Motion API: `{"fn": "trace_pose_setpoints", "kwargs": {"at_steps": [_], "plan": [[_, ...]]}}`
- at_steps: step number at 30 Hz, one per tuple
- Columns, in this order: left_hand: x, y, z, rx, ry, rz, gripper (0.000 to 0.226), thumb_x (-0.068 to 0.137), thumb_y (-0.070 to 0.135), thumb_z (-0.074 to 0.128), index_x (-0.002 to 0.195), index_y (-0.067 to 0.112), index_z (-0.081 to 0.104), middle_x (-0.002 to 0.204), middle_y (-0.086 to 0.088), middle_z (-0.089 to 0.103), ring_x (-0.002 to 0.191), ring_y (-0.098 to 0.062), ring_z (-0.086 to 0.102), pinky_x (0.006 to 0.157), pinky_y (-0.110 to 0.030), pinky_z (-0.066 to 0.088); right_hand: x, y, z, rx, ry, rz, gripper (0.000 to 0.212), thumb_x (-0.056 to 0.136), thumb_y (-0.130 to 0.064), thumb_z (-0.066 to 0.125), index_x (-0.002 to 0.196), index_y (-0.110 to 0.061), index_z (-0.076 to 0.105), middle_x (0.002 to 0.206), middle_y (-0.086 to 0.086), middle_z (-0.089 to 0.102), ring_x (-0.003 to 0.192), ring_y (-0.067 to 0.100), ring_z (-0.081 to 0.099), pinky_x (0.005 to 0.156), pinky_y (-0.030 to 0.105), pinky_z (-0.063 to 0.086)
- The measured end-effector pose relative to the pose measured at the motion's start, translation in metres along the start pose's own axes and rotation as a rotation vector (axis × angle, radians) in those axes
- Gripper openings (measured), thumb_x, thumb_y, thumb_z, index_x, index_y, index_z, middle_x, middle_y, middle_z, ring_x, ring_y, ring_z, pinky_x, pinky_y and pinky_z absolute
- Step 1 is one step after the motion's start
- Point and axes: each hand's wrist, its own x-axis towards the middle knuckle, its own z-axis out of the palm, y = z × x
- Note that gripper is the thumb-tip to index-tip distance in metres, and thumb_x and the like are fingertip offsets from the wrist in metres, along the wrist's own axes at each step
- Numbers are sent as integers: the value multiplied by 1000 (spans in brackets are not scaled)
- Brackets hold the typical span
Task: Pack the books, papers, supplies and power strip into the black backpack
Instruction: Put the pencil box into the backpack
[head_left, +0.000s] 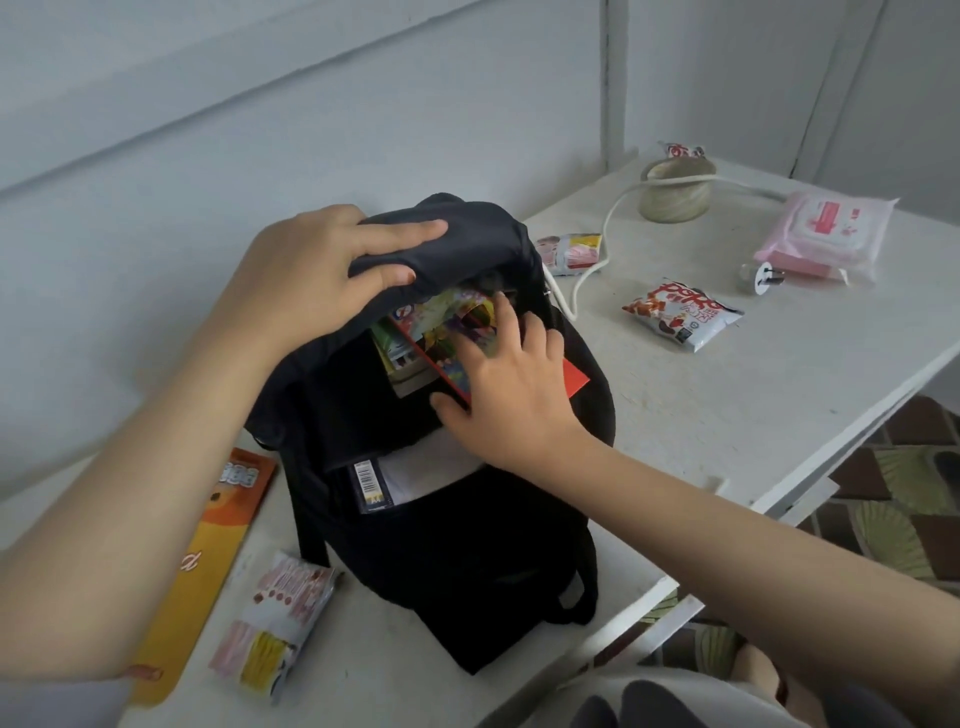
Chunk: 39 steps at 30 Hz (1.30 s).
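A: What is the left hand (332, 275) doing?
B: Clutching the flap of the black backpack (457, 561), standing on the white table (727, 415).
A: And the right hand (511, 387)?
B: Pressing, fingers spread flat (thumb at the edge), on a colourful book (441, 332) sticking out of the opening.

Lower left, the orange book (208, 566) shows a white cursive "d". A barcode label (363, 480) sits inside the backpack (467, 545). The red lettering on the snack packet (680, 314) at right is too blurred to read.
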Motion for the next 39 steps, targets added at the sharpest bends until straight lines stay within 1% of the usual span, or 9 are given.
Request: {"fn": "trace_pose_setpoints", "kwargs": {"at_steps": [3, 7, 12, 15, 19, 21, 26, 30, 39], "plan": [[0, 1, 0, 2, -1, -9, 42, 91, 35, 58, 126, 55, 44, 73, -3, 48, 68, -19, 46, 62, -31, 33, -15, 6, -6, -15, -70, -67, 75, 84, -57, 49, 147, -26, 22, 155, 26, -6, 141, 47, 1, 113, 56, 3], [0, 3, 0, -4, -4, -11, 43, 91, 33, 58, 125, 54, 43, 72, -2, 47, 67, -18, 44, 62, -30, 31, -34, 16, -16, -53, -138, -122, 77, 82, -45, 54, 147, -27, 15, 153, 30, -1, 139, 46, 10, 111, 52, 13], [-1, 7, -1, -9, -1, -14, 43, 90, 34, 57, 125, 54, 42, 71, -1, 46, 68, -18, 44, 62, -30, 30, -28, 20, -18, 7, -145, -172, 68, 87, -46, 55, 146, -27, 27, 154, 25, 12, 136, 45, 17, 110, 47, 19], [-2, 10, -3, -13, 3, -21, 44, 90, 35, 57, 125, 55, 41, 72, -2, 46, 68, -17, 43, 62, -30, 30, -8, 18, -12, 68, -124, -135, 65, 84, -49, 61, 135, -12, 45, 152, 25, 21, 137, 44, 20, 112, 46, 20], [-6, 12, -2, -16, 18, -31, 45, 90, 34, 58, 126, 54, 40, 68, 4, 40, 66, -16, 41, 63, -29, 29, 12, 17, 0, 40, -77, -109, 53, 73, -44, 73, 106, -3, 66, 123, 29, 57, 117, 49, 50, 98, 52, 39], [-9, 12, 0, -23, 28, -45, 45, 90, 33, 58, 126, 53, 41, 66, 8, 36, 66, -15, 39, 63, -28, 28, 9, 15, 3, 41, -68, -116, 53, 77, -49, 62, 110, -8, 67, 121, 25, 60, 116, 46, 51, 99, 51, 38], [-13, 13, 2, -6, 39, -50, 45, 90, 33, 58, 127, 52, 40, 66, 11, 34, 66, -15, 38, 62, -28, 26, -24, 13, 6, -5, -64, -147, 70, 90, -57, 30, 145, -13, 34, 148, 21, 35, 140, 38, 26, 115, 50, 8], [-12, 13, 1, -7, 54, -40, 45, 90, 32, 60, 126, 52, 41, 65, 11, 33, 65, -14, 37, 60, -28, 27, -23, 17, 13, -28, -128, -175, 75, 93, -60, 9, 152, -14, 3, 159, 10, 2, 146, 25, -7, 113, 48, -16], [-8, 16, 3, -7, 54, -29, 45, 90, 31, 60, 125, 52, 42, 64, 10, 32, 64, -14, 38, 61, -28, 28, 15, 8, 23, -64, -171, -140, 68, 97, -55, 14, 152, -16, 0, 160, 6, -1, 146, 22, -9, 108, 51, -22]]}}
